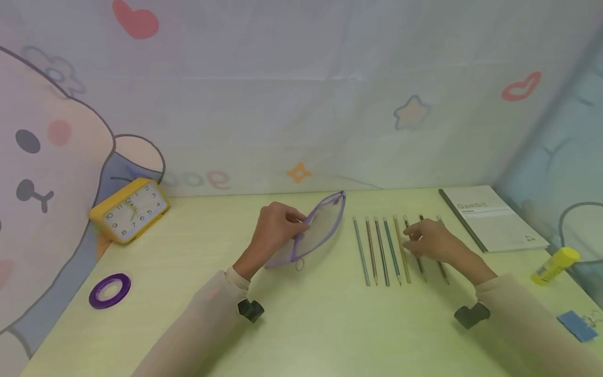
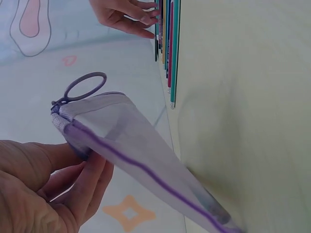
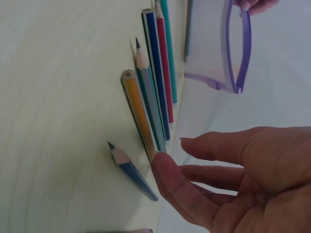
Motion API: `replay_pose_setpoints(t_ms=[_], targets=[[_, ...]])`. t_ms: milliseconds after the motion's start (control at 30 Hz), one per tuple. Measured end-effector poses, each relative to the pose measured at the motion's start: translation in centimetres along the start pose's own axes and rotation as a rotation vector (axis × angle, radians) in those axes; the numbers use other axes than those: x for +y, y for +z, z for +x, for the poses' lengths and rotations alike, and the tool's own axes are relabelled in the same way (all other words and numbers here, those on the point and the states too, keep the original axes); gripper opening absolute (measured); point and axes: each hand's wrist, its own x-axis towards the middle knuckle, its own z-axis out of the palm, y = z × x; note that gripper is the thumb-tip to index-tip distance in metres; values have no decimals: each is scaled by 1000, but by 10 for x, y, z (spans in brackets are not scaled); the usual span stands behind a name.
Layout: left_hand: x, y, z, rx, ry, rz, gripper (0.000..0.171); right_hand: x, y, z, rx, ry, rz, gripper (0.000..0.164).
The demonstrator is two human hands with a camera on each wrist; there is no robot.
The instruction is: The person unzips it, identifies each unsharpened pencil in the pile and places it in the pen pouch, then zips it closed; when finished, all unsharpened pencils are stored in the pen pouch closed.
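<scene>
My left hand (image 1: 281, 228) pinches the edge of a see-through zip pouch (image 2: 131, 128) with purple trim, raised at a slant over the table. A ring pull hangs from its zip. A dark narrow shape shows through its lower end in the left wrist view; what it is I cannot tell. Right of the pouch, several pencils lie side by side in a row. My right hand (image 1: 434, 241) is over the row's right part, thumb and fingers apart. Its fingertip is by the end of a yellow pencil (image 3: 138, 109); contact is unclear. A dark blue pencil (image 3: 132, 172) lies beneath that hand.
A yellow clock (image 1: 129, 210) and a purple tape ring (image 1: 110, 291) are at the left. On the right are a notebook (image 1: 499, 217), a yellow glue stick (image 1: 556, 266) and a blue binder clip (image 1: 577, 325). A printed cloth (image 1: 301, 115) hangs behind the table.
</scene>
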Motion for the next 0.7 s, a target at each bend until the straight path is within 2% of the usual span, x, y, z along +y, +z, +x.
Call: replay_pose_setpoints(t_ms=[200, 300, 533, 700], targets=[[-1, -2, 0, -47, -33, 22, 15, -6, 14, 7, 54, -46, -95, 44], [-1, -2, -1, -67, -38, 16, 16, -7, 21, 11, 79, -56, -149, 31], [1, -6, -2, -82, -37, 7, 17, -15, 24, 16, 84, -8, -231, 9], [0, -6, -2, -85, -48, -4, 17, -20, 25, 19, 81, -23, -336, 19]])
